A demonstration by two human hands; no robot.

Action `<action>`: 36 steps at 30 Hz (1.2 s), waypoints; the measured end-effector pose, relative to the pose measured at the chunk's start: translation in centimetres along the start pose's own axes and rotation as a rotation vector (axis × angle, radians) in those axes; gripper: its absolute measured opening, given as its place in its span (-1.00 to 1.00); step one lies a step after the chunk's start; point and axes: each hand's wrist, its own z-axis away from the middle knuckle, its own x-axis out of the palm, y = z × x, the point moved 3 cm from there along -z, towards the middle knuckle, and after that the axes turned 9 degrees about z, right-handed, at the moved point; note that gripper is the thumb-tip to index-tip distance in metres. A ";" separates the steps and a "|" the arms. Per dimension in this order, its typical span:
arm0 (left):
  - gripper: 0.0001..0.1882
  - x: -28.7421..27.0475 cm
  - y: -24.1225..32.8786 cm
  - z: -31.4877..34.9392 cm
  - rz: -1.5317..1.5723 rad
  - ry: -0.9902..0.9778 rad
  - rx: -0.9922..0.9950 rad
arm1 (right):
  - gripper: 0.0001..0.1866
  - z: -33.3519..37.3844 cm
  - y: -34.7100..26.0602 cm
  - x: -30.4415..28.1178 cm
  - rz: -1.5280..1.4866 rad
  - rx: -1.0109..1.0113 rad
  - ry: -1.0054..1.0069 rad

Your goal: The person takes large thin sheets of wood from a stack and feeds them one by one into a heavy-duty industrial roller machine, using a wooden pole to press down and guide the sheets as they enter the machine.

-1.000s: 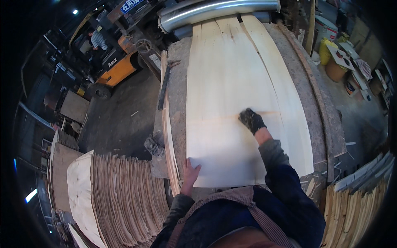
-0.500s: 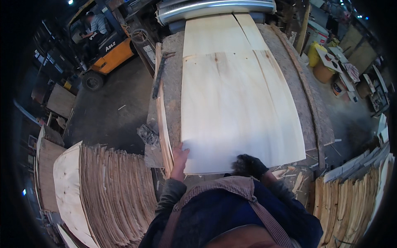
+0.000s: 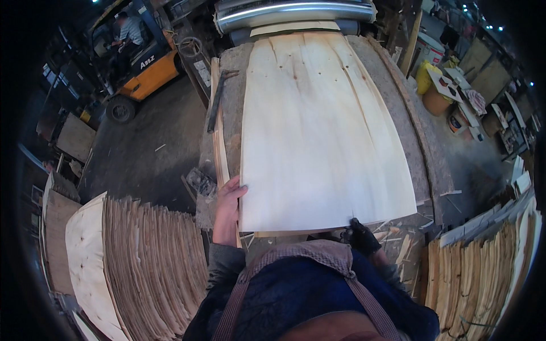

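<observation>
Pale veneer (image 3: 318, 142): left hand (image 3: 227, 200) pinches its side edge, right hand (image 3: 363, 236) its near edge; even support should limit splitting.

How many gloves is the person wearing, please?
1: a dark glove on the right hand, at the near edge of the wood sheet; the left hand is bare.

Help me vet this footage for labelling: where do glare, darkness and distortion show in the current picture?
Head view: glare streaks the metal roller; head view: the wood sheet looks washed out toward its near end, its right edge bowing with fisheye distortion; head view: the corners fall into black.
</observation>
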 end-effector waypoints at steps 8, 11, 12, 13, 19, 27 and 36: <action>-0.55 -1.6 -2.6 -7.2 -0.586 0.044 0.168 | -0.81 -7.0 -4.9 2.0 -0.093 -0.062 -0.021; -0.46 -4.3 -6.4 -9.7 -1.083 0.166 0.324 | -0.82 -13.8 -6.8 0.6 -0.140 -0.157 -0.244; -0.42 -3.9 -7.3 -8.7 -1.172 0.176 0.359 | -0.79 -15.8 -7.7 0.8 -0.251 -0.144 -0.372; -0.37 -3.7 -7.9 -6.9 -1.272 0.206 0.302 | -0.80 -16.7 -8.9 1.7 -0.173 -0.137 -0.119; -0.14 -3.2 -13.6 -1.1 -1.453 0.285 0.072 | -0.83 -25.5 -13.9 2.5 -0.461 -0.069 -0.868; -0.08 -3.5 -12.7 -1.6 -1.320 0.424 -0.110 | -0.64 -22.6 -13.1 3.1 0.039 -0.219 -0.231; -0.54 -6.9 -11.9 -4.1 -0.491 0.279 0.008 | -0.64 -5.3 -1.9 2.1 -0.133 0.236 -0.331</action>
